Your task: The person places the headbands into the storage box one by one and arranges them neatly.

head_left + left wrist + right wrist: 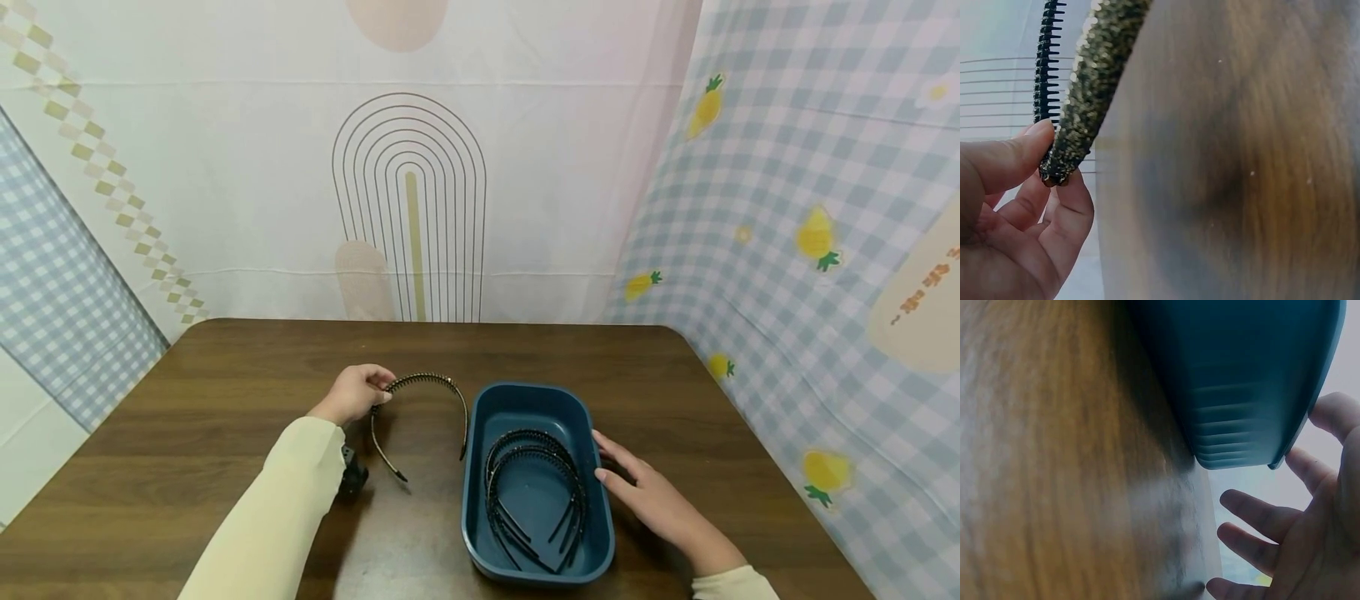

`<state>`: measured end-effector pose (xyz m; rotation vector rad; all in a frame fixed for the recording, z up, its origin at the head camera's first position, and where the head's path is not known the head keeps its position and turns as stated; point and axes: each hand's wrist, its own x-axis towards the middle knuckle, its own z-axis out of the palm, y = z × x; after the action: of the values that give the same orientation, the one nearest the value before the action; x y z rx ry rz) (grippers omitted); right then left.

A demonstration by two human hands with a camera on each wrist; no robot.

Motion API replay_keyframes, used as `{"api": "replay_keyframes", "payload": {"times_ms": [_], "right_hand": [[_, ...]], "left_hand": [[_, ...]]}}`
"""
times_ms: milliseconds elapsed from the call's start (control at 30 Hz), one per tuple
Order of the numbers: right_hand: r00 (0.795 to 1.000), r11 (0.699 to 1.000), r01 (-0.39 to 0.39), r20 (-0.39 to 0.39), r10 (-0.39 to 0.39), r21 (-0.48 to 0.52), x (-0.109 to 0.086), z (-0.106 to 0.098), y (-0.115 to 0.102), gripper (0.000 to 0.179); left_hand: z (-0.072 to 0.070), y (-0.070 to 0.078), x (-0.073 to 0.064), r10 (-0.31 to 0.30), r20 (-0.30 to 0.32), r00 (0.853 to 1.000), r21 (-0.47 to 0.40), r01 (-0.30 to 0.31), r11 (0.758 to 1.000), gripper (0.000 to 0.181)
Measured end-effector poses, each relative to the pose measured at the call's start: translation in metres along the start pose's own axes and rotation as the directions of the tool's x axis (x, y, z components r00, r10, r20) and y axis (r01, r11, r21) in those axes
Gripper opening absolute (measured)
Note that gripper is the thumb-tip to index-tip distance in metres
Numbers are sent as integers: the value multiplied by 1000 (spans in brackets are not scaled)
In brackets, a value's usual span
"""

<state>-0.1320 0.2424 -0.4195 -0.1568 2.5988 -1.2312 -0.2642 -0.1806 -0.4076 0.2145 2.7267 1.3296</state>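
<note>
My left hand [352, 396] pinches a glittery black-and-gold headband [420, 377] near its upper left curve, between thumb and fingers. The headband is held left of a blue plastic bin [532, 402], its two ends pointing down. In the left wrist view the sparkling outer face of the headband [1094, 87] shows, with comb-like teeth along another stretch of it. Several dark headbands [492, 498] lie overlapped inside the bin. Against the bin's right rim rest the thumb and a fingertip of my right hand [652, 500]; its other fingers extend loosely in the right wrist view.
Everything stands on a brown wooden table [187, 467] with rounded far corners. A dark device [352, 475] sits at the left wrist. Behind the table hangs a patterned white cloth [555, 208], and a blue checked cloth [765, 275] hangs along the right side.
</note>
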Motion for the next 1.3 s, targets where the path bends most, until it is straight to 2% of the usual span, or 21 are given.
{"api": "replay_keyframes", "payload": {"times_ms": [433,567,600,700,800,833,933,1167,1300], "right_hand": [[1000,1000,3,3,-3,-2,0,-1,-1,63],[1000,1000,1,4,-1,-4,1,-1,-1,63],[1000,1000,0,5,0,-3,1,-1,-1,63],[1000,1000,-3,7,3,1,2,-1,0,63],[1000,1000,-5,7,5,3,2,-1,0,64],[1000,1000,-5,6,5,2,2,-1,-1,64],[1000,1000,-4,5,4,-1,2,-1,-1,63],[1000,1000,-5,2,5,4,2,0,-1,63],[1000,1000,-7,4,7,7,2,0,0,63]], "left_hand": [[-12,7,-12,-11,-67,998,-77,6,997,26],[-17,5,-15,5,-78,997,-132,-16,991,25],[-19,3,-16,29,-86,996,-153,-41,987,24],[-24,5,-18,37,-94,995,-161,-52,986,23],[-28,11,-20,-2,-105,994,-175,-17,984,25],[-29,14,-20,-33,-107,994,-168,15,986,27],[-32,19,-21,-61,-131,990,-171,38,985,29],[-37,29,-25,-70,-177,982,-213,31,977,30],[-37,36,-28,-61,-187,980,-188,25,982,30]]}}
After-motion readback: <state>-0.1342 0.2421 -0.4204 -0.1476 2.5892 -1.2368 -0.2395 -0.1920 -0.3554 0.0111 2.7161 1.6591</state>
